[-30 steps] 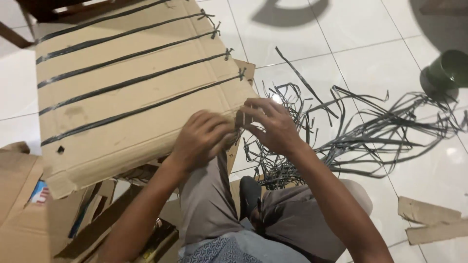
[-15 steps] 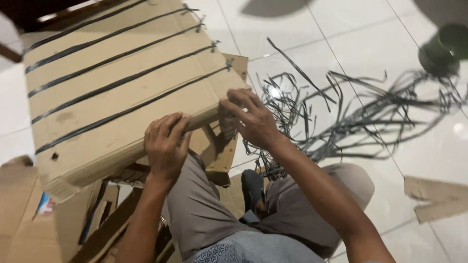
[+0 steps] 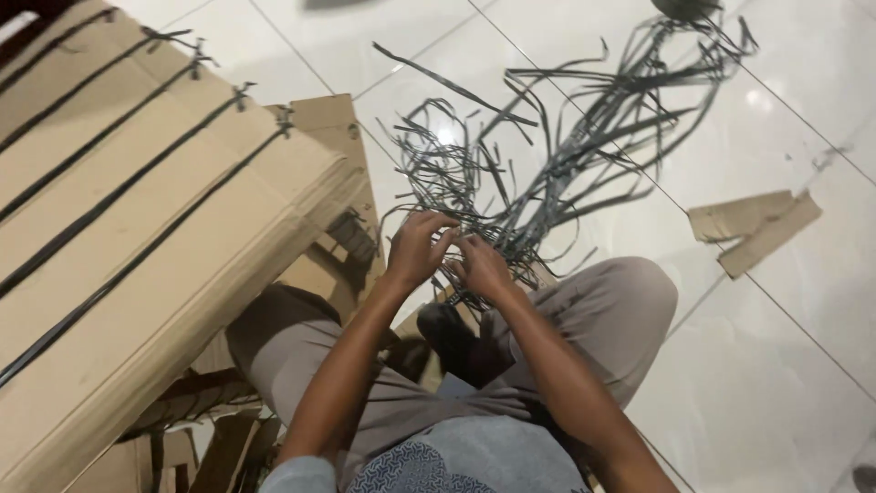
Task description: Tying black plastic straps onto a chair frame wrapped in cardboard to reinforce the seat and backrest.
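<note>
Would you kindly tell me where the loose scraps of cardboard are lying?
In the head view, the cardboard scraps lie on the white tiled floor at right, beyond the tangle of black straps.

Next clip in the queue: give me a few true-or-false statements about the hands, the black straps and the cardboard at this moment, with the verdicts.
1. Both hands are at the tangle of black plastic straps on the white tiled floor. True: the left hand and right hand meet at its near edge.
2. The left hand rests on the large strapped cardboard bundle. False: it is clear of the bundle.
3. Black straps run across the bundle's top. True.
4. The loose cardboard scraps lie on the person's lap. False: they lie on the floor to the right.
</note>
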